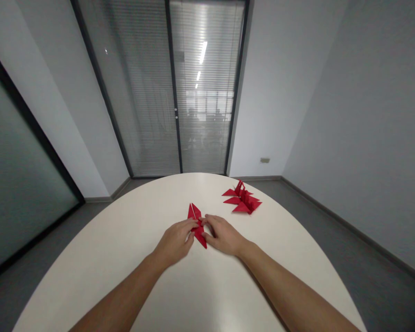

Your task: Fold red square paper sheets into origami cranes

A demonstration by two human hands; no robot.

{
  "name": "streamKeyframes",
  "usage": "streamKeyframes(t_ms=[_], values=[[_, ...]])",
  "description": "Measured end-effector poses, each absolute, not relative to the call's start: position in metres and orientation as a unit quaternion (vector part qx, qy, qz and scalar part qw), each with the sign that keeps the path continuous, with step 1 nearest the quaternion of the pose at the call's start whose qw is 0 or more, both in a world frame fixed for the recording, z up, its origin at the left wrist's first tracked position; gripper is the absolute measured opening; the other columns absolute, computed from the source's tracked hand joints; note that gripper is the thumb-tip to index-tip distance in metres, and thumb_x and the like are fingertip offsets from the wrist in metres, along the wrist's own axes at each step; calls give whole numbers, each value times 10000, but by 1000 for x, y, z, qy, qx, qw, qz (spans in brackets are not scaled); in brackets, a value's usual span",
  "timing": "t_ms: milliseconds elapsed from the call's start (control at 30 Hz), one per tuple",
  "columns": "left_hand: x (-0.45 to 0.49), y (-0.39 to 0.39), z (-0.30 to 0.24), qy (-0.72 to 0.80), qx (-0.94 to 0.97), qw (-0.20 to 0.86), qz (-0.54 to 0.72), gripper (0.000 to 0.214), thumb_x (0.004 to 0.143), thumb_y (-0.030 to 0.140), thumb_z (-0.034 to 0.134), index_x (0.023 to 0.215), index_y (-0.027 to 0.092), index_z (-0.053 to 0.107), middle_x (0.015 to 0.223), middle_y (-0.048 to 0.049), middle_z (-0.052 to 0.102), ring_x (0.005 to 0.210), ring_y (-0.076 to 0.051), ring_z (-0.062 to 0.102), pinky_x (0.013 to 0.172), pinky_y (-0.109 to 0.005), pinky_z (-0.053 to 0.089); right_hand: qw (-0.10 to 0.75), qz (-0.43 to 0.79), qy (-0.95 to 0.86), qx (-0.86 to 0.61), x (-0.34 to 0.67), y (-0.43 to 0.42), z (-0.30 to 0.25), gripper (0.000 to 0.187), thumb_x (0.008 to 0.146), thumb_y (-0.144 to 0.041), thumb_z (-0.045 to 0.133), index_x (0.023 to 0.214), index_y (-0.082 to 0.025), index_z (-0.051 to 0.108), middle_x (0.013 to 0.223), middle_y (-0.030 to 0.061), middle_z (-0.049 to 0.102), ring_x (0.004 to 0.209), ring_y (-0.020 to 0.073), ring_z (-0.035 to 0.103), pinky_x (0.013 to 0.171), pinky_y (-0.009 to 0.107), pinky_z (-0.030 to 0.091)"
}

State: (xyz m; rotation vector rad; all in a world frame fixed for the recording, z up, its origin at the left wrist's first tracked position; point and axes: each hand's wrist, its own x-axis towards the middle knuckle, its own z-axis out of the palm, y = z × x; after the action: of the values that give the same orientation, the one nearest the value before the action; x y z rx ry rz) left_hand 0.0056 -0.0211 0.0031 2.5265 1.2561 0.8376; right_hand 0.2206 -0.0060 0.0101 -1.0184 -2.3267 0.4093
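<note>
A folded piece of red origami paper [201, 237] lies on the white table, long and narrow, with a slit between two points at its far end. My left hand [175, 240] grips its left edge, the thumb and fingers closed about the paper. From the right, my right hand [224, 234] has its curled fingers on the paper's middle and its thumb by the near part. The fingertips cover the centre of the fold. Several finished red paper cranes [244, 201] stand close together farther back on the right.
The round white table [124, 249] reaches from under my arms to a curved far edge. Beyond it are a glass door with blinds [207, 138], grey walls, a wall socket [264, 160] and a dark floor. A frosted glass panel [17, 170] is at the left.
</note>
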Motion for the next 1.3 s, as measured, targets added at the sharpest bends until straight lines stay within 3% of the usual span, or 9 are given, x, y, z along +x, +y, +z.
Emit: streamKeyframes(t_ms=[167,367,633,1067,1300], values=[[6,-21,3,428,859,74,272,326,922,230,562,1228,247,672,1329,-52,662,1212,-212,615,1072,-388,464,284,152,-871,-370,220,-8,14,291,848,-175,596,1138,-177,623,1105,97,696,1065,242,627,968,381,463],[7,-21,7,413,873,74,249,330,911,174,559,1203,253,692,1303,-37,678,1209,-225,590,1061,-409,458,296,176,-875,-342,223,-8,12,535,774,-173,624,1304,-173,551,1253,122,659,1158,265,605,1032,419,439],[10,-26,15,446,862,57,233,268,911,219,566,1137,243,707,1197,-44,717,1109,-241,597,970,-399,472,282,176,-887,-320,224,-8,14,674,695,-185,649,1359,-189,531,1310,124,629,1188,293,584,1045,456,417],[8,-27,11,502,835,-5,226,241,930,288,554,1099,241,719,1109,-81,686,1017,-251,599,880,-395,461,261,98,-897,-342,218,-8,19,171,864,-208,646,1000,-239,746,1006,36,761,1024,219,638,927,361,442],[8,-26,9,507,830,-10,232,226,949,258,529,1068,221,718,1058,-75,688,1012,-240,603,890,-371,461,259,74,-885,-381,220,-7,17,176,923,-196,572,920,-197,748,921,52,755,936,211,637,880,337,457]])
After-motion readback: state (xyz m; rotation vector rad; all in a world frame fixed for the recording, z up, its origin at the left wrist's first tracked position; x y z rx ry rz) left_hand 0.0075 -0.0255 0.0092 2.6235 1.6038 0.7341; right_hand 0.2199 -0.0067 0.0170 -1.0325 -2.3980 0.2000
